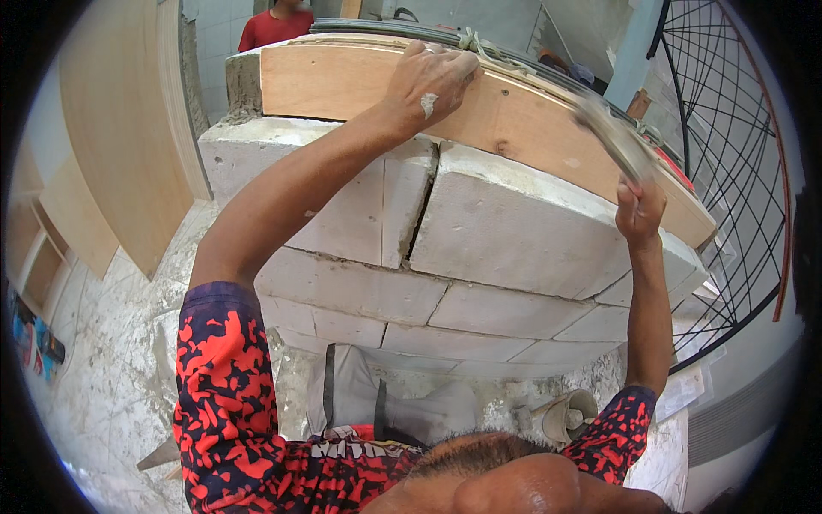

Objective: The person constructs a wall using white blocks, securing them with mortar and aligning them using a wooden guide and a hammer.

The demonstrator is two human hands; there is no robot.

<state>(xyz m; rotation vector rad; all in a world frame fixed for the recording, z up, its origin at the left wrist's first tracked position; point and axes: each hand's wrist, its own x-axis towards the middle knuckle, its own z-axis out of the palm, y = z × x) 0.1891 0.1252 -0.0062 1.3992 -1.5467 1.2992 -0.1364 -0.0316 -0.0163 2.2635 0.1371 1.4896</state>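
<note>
A long pale wooden board (342, 81) stands on edge along the top of a white block wall (522, 210). My left hand (432, 81) is closed over the board's upper edge, its fingers curled to the far side, and a whitish smear marks its back. To the right, my right hand (640, 210) is closed round the lower end of a hammer-like hand tool (623, 146). Motion blurs that tool, so its exact kind cannot be told. Its far end is close to the board's top edge. A small dark spot, perhaps a nail head, shows on the board's face.
Bundled rods (377, 38) lie behind the board. A black metal grille (728, 146) rises at right. Tall plywood sheets (120, 128) lean at left. Below the wall, a pipe-like piece (565, 415) lies on the dusty floor. A person in a red shirt (274, 28) is beyond the wall.
</note>
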